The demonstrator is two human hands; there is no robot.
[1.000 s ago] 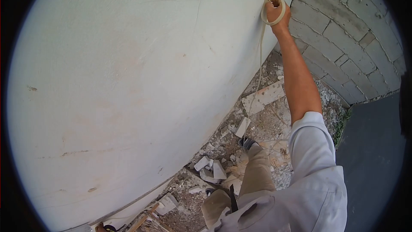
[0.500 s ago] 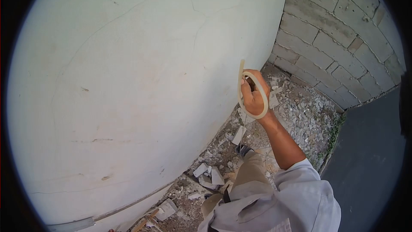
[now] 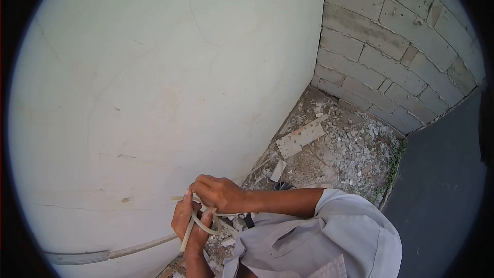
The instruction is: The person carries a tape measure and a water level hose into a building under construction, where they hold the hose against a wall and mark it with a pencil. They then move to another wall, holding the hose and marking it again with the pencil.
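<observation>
A pale, yellowish flexible tube (image 3: 188,235) is bent into a loop close to the white wall, low in the head view. My left hand (image 3: 183,220) is closed around it, with one straight end sticking out below the fingers. Just above and to the right, my right hand (image 3: 222,195) has its fingers bent down onto the same tube, close to the left hand's fingertips. Part of the loop hangs between the two hands, and a thin length runs to the right beneath my right wrist. The fingers hide where the pieces of tube cross.
A cracked white plastered wall (image 3: 154,98) fills the left side. Bare grey blocks form another wall (image 3: 370,46) at the upper right. Rubble (image 3: 355,149) and a flat broken slab (image 3: 301,138) cover the ground. A dark grey surface (image 3: 442,190) lies to the right.
My right hand has come left and down with the tube, closer to my body. My left hand has entered the view and grips the tube too. The view has shifted slightly.
</observation>
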